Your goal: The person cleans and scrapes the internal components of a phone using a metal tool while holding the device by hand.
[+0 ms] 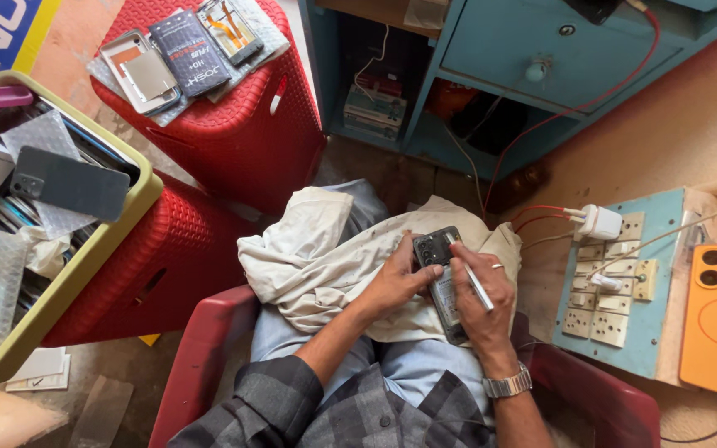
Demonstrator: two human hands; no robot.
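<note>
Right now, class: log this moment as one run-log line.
left hand: steadies opened phone | right hand: holds slim metal tool on phone | under: cream cloth on lap

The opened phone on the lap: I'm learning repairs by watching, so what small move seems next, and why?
Probably lower the silver tool tip onto the opened phone. The right hand holds it angled just above the exposed back, while the left hand steadies the phone over the cloth.
</note>
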